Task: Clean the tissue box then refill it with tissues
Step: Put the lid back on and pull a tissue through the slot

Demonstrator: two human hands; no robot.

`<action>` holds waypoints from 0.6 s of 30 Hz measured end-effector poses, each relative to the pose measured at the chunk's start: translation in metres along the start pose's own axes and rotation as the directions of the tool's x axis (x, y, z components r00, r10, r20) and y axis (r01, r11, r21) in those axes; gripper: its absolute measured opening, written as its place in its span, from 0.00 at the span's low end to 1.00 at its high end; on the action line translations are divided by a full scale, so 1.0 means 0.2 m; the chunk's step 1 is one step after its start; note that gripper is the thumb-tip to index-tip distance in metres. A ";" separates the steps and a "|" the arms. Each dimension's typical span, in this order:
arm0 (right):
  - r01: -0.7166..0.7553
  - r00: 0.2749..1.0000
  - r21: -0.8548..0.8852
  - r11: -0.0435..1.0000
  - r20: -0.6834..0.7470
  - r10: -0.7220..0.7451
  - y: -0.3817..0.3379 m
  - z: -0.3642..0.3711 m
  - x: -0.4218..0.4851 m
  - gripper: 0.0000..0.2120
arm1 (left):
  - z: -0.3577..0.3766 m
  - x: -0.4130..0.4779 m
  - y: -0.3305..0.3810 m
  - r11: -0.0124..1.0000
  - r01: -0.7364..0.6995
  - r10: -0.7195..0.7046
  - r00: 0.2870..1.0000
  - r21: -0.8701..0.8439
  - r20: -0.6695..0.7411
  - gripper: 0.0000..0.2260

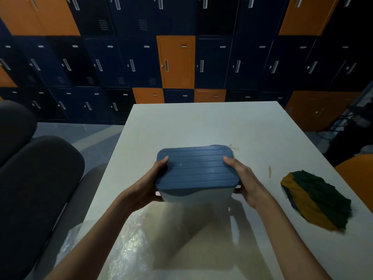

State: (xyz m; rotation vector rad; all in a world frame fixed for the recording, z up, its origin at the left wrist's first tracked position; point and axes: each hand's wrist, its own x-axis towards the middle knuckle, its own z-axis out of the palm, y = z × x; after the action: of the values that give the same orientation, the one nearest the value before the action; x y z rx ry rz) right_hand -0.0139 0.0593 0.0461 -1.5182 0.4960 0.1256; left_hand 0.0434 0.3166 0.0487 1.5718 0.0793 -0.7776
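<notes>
1. In front of me I see a wall of lockers [121,57], mostly dark blue with a few orange doors, beyond the far edge of the table.
2. The white table [201,122] fills the middle of my view; its surface has a few small brownish smears near the right side.
3. Dark padded chairs [40,178] stand off the table's left edge.
4. A crinkled clear plastic wrap [129,249] lies at the near left corner of the table, partly under my left forearm.
5. The tissue box [196,174] sits in the middle of the table, held between both hands: a ribbed blue lid over a pale, whitish body. I cannot tell whether it rests on the surface or is slightly lifted.
6. A folded cloth [316,201], dark green and mustard yellow, lies near the right edge of the table, well apart from the box.
7. My left hand [149,184] grips the box's left end, thumb on the lid, fingers wrapped below.
8. My right hand [244,180] clasps the right end the same way, thumb on top of the lid.
</notes>
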 end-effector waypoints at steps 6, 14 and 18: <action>0.150 0.953 0.182 0.972 0.235 -0.192 -0.14 -0.10 0.00 0.26 | -0.01 -0.07 0.17 0.991 0.089 -0.077 0.991 -0.105 0.109 0.25; 0.309 0.837 0.000 0.951 0.474 -0.272 -0.21 -0.17 -0.01 0.49 | -0.03 -0.11 0.27 0.946 0.238 -0.206 0.966 -0.221 0.160 0.35; 0.331 0.850 -0.289 0.898 0.504 -0.152 -0.23 -0.20 -0.02 0.55 | -0.04 -0.13 0.28 0.933 0.344 -0.317 0.925 -0.108 0.208 0.41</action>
State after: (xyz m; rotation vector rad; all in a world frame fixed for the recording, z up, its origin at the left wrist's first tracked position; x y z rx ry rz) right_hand -0.0085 0.0190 0.0918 -1.8294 -0.1307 0.3957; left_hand 0.0541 0.3232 0.1096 1.3580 0.2636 -1.1578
